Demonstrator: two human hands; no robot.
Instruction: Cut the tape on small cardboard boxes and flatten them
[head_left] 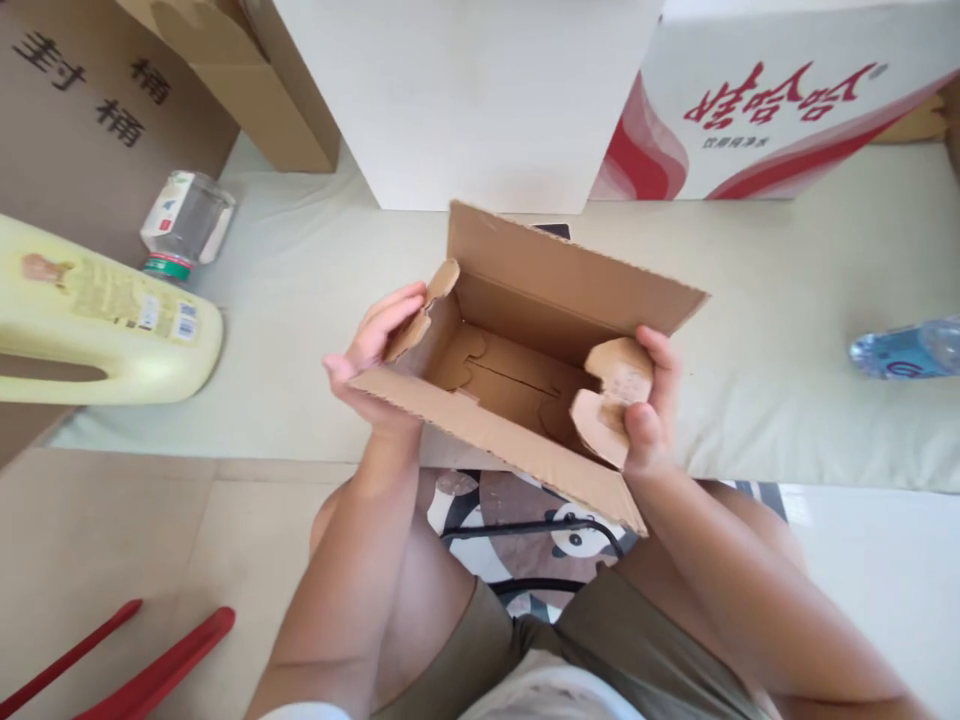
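An open brown cardboard box (525, 330) is held between both hands above my lap, at the front edge of a pale green mat (787, 330). Its flaps stand open and the inside shows only the interlocked bottom flaps. My left hand (371, 350) grips the box's left end, fingers against the small left flap. My right hand (649, 405) grips the right end, thumb pressing the small right flap.
A large yellow jug (105, 320) lies on its side at the left, a small clear jar (184, 225) behind it. Cardboard cartons (465, 100) and a red-printed carton (765, 100) stand at the back. A water bottle (907, 348) lies at right. Red strips (150, 670) lie on the floor.
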